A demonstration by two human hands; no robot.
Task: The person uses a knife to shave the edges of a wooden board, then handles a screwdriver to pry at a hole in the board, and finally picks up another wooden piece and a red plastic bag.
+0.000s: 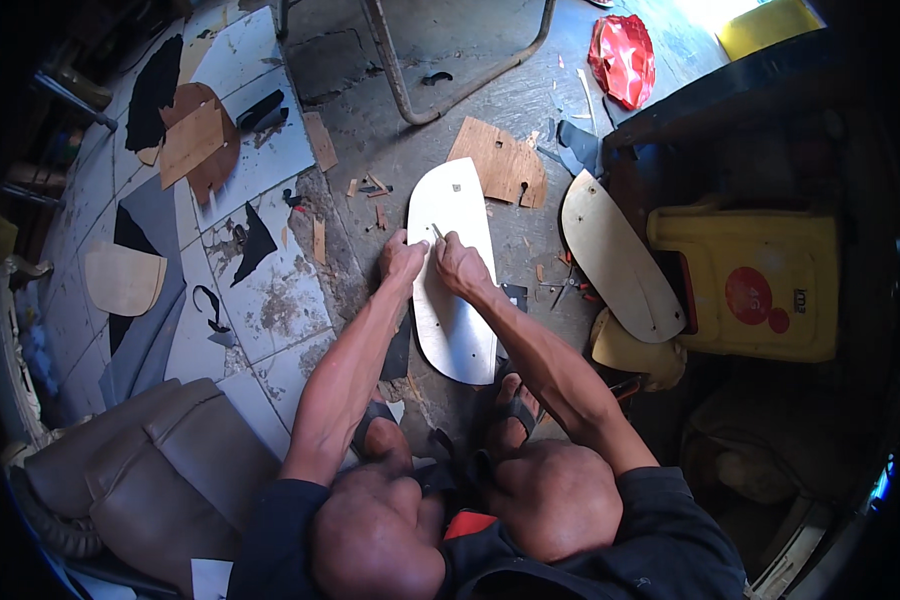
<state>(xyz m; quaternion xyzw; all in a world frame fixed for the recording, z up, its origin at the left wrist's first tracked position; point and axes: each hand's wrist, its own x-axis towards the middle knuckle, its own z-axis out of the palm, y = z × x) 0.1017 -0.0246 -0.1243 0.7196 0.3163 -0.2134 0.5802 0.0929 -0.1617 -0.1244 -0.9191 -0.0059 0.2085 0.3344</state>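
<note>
1. Whitish, a round-ended panel (452,300) is laid mid-frame, its edge pinched by the left hand (401,260).
2. A slim rod (436,230) is pinched by the right hand (463,268), seemingly being worked at the surface.
3. Steady bracing seems called for next.

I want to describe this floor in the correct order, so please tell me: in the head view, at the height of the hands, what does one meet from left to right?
Pale rounded piece → black scrap → thin wood strip → left hand → right hand → pale rounded board → yellow container.
</note>
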